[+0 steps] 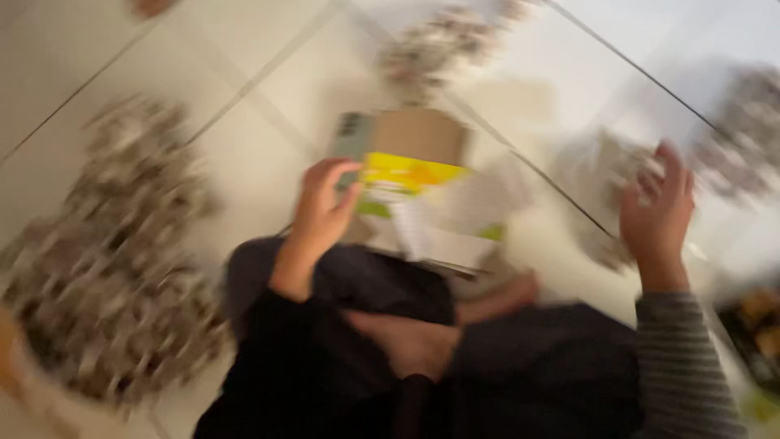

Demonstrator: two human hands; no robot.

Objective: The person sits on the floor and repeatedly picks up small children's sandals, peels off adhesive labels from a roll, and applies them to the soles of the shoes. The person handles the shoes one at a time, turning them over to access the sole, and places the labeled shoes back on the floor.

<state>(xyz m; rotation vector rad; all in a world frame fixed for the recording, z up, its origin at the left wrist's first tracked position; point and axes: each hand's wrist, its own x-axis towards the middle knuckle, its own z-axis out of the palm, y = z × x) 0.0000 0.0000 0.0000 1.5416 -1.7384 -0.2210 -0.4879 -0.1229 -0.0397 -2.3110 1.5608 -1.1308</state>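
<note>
Two hands over a tiled floor (pixel 268 154): left hand (pixel 321 207) grips a cardboard box (pixel 414 138); right hand (pixel 658 215) open, grasp too blurred to tell.

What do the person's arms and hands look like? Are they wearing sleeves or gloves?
No gloves: both hands are bare. The left hand comes out of a dark, plain long sleeve. The right hand comes out of a grey sleeve with thin darker stripes. The picture is too blurry to show rings or a watch.
</note>
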